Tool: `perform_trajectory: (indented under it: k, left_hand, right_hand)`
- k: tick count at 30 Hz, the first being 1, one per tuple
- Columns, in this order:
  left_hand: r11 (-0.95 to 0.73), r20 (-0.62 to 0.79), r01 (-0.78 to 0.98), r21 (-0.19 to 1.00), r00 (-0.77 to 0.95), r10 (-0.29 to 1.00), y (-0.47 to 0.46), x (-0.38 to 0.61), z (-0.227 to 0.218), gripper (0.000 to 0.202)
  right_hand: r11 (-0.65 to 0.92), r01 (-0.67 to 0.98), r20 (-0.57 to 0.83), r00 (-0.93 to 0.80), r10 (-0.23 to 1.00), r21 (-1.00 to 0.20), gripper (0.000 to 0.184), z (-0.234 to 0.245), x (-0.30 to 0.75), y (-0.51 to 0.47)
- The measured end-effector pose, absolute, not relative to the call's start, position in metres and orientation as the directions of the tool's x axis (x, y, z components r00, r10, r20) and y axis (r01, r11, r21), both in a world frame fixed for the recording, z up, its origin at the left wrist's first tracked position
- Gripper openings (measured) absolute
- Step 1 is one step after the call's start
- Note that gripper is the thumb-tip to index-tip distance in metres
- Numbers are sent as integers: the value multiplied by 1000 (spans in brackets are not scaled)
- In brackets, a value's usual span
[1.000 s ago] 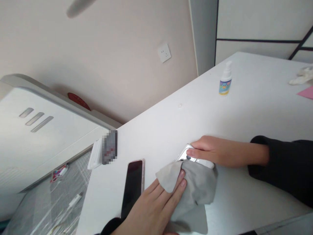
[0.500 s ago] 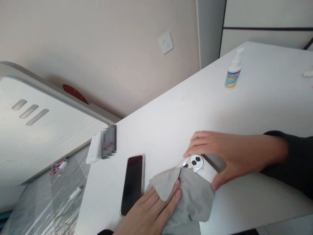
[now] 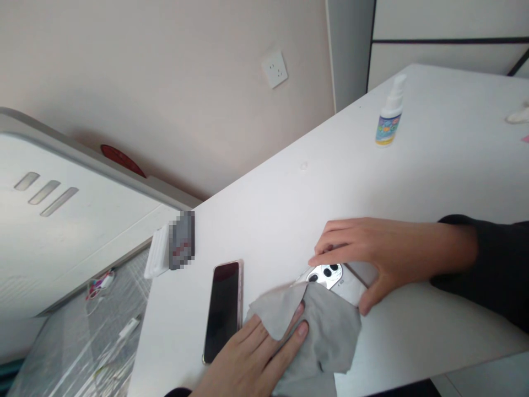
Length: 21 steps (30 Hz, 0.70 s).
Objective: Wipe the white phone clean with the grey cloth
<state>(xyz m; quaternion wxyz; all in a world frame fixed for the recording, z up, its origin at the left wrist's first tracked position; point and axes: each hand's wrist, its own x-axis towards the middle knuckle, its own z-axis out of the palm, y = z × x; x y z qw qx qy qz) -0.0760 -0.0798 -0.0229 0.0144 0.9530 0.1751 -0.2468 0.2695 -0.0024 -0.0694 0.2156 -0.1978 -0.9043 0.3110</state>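
My right hand (image 3: 372,253) grips a white smartphone (image 3: 330,277) by its sides, with the thumb below and the fingers above. The phone lies back up, its silver camera ring and dark lenses showing, and its lower end is tucked under a grey cleaning cloth (image 3: 326,336). My left hand (image 3: 252,353) presses on that crumpled cloth, with the fingertips at its folded edge. Just left of this hand, a second phone (image 3: 225,309) with a dark screen and pinkish frame lies face up on the white table (image 3: 289,193).
A small spray bottle (image 3: 388,116) stands at the table's far side. A white object with a blurred dark label (image 3: 173,245) sits at the table's left edge. Beyond that edge are a white cabinet (image 3: 74,204) and plastic sheeting with cables (image 3: 95,331).
The white phone has slid out from under the cloth, uncovering its lenses. My right hand has opened from the phone's end to grip its sides. The view has shifted slightly.
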Motion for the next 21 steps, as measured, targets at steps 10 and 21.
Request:
perform_trajectory:
  k: [10,21]
  left_hand:
    - [-954,-393,270,-134,869,301,-87,-74,-21,89]
    - [-936,-230,319,151,932,280,-43,0,-31,112]
  right_hand:
    - [763,271,269,-823,500,-587,70,-70,266,-6]
    - [763,276,286,-810,512,-584,52,-65,261,-12]
